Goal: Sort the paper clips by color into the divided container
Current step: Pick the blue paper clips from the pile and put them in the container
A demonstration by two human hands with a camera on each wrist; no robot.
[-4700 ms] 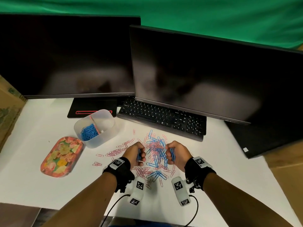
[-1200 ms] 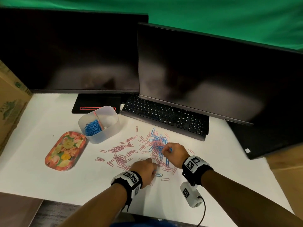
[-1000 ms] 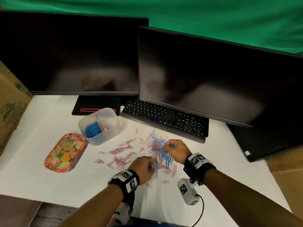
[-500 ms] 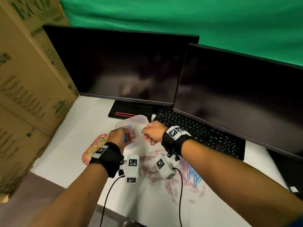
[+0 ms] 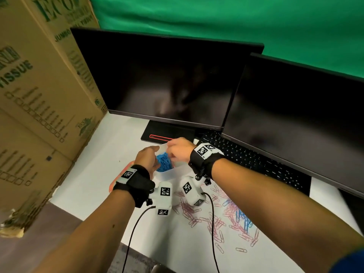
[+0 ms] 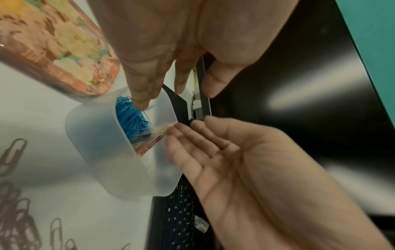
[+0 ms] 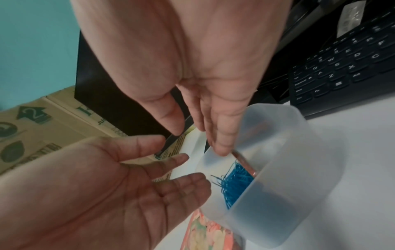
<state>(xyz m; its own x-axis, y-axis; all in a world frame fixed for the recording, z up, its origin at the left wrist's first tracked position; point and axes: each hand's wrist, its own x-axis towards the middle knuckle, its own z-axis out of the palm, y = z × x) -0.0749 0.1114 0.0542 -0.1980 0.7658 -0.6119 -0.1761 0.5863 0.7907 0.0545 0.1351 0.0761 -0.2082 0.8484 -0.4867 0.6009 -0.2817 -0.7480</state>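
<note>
**Blue clips released into the divided container**

Head view: We see both hands over the divided container (image 5: 178,168) at the back left of the counter (image 5: 110,154). The left hand (image 5: 146,159) and the right hand (image 5: 180,149) almost meet above it. A heap of blue paper clips (image 5: 163,162) shows between them, inside the container. The unsorted paper clips (image 5: 220,219), mostly pink with a patch of blue, lie well apart on the near right of the counter, under the right forearm.

Left wrist view: The left hand (image 6: 162,42) is released, fingers straight and pointing down into the compartment that holds the blue clips (image 6: 133,118). It holds nothing. A clear divider (image 6: 153,137) closes off that compartment. We cannot tell what the other compartment holds.

Right wrist view: The right hand (image 7: 192,67) is likewise released and empty, its fingertips (image 7: 222,147) at the container rim. A floral tray (image 7: 209,235) sits just beside the container.

Step in hand: we judge this to be the drop of a blue batch, completed or nearly so. The next move calls for returning both hands to the loose pile, selecting clips of one colour only, and keeping pink out of the blue compartment.
</note>
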